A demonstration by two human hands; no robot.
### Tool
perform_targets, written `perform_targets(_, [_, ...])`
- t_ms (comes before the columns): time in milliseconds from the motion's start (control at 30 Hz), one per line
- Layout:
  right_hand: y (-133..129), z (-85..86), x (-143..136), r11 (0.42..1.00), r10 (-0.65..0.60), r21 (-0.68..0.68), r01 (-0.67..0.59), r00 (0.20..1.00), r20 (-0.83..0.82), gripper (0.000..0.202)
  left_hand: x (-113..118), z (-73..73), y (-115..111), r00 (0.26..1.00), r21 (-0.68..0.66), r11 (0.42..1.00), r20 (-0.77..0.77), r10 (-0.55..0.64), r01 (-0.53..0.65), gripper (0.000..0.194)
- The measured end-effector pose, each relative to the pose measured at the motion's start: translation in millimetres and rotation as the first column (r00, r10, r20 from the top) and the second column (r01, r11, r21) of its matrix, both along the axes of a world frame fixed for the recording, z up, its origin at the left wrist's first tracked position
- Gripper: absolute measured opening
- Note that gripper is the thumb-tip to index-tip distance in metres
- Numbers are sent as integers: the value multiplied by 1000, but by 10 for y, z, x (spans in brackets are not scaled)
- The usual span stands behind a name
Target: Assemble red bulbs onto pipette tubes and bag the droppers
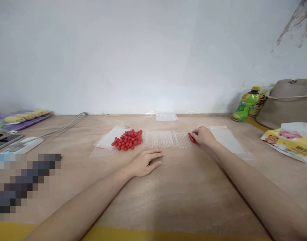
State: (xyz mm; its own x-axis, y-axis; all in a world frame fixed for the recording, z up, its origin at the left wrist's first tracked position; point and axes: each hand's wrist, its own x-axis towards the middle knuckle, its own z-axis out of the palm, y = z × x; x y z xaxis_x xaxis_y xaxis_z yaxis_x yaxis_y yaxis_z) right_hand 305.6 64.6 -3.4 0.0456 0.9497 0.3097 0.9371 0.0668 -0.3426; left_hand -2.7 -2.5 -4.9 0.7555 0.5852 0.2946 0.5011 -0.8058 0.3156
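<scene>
A row of thin clear sticks (166, 139) lies side by side across the middle of the table. At its left end is a heap of small red rubbery pieces (127, 140), each with a rounded end. My left hand (147, 162) rests on the table just in front of the row, fingers stretched out and holding nothing. At the row's right end my right hand (202, 136) is closed, thumb and fingers pinching a red piece (192, 137). The fingers partly hide that piece, so I cannot tell whether more than one is there.
Clear plastic bags with white sheets (226, 137) lie right of the row, others (105, 142) under the heap's left. A green bottle (245, 104), a grey-brown bucket (289, 107) and a yellow-white packet (290, 142) stand right. A power strip (26, 145) with its cable is left.
</scene>
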Motion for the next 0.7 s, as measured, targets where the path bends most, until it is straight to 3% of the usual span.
perform_targets(233, [-51, 23, -38, 999, 4, 36, -2, 999, -51, 23, 6, -19, -8, 999, 39, 999, 35, 0, -1, 34])
perform_targets(300, [-62, 34, -35, 999, -3, 47, 6, 998, -66, 19, 33, -16, 1, 993, 135, 986, 84, 89, -100, 29])
perform_targets(467, [-89, 45, -7, 999, 16, 40, -12, 995, -102, 18, 163, 95, 177, 881, 354, 808, 141, 451, -470, 24])
perform_targets(567, [-58, 16, 29, 999, 13, 49, -8, 995, -99, 17, 270, 163, 376, 772, 369, 697, 100, 628, -615, 22])
perform_targets(700, [-6, -26, 67, 996, -36, 73, 44, 993, -113, 14, 399, 163, 576, 614, 343, 565, 48, 788, -751, 35])
